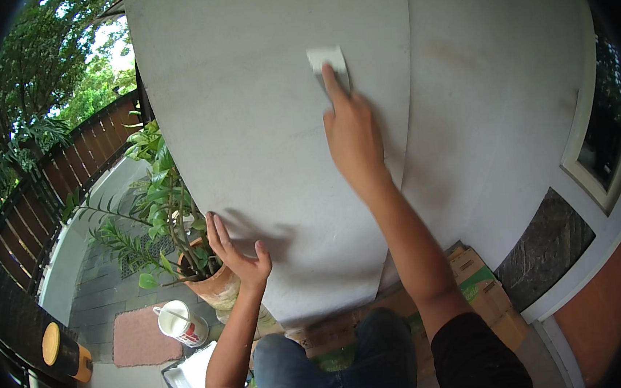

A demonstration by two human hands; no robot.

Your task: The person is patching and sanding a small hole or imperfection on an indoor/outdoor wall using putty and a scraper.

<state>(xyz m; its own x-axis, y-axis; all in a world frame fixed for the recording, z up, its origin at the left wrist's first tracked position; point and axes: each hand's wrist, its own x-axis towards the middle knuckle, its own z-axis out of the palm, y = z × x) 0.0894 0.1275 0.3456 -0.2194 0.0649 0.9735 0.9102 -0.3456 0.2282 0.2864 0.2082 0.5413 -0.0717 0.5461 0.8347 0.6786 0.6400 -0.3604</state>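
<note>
My right hand grips a putty knife with a whitish blade, its index finger laid along it, against the upper part of a pale grey panel. Lower down, at the panel's left edge, my left hand is open, with fingers spread and pointing up; whether all its fingertips touch the surface is hard to tell. A vertical seam or edge runs just right of my right hand.
Left are a potted plant, white bucket, white tray, pink mat, black-and-yellow container and slatted fence. Cardboard lies along the panel's foot. A framed window is at right.
</note>
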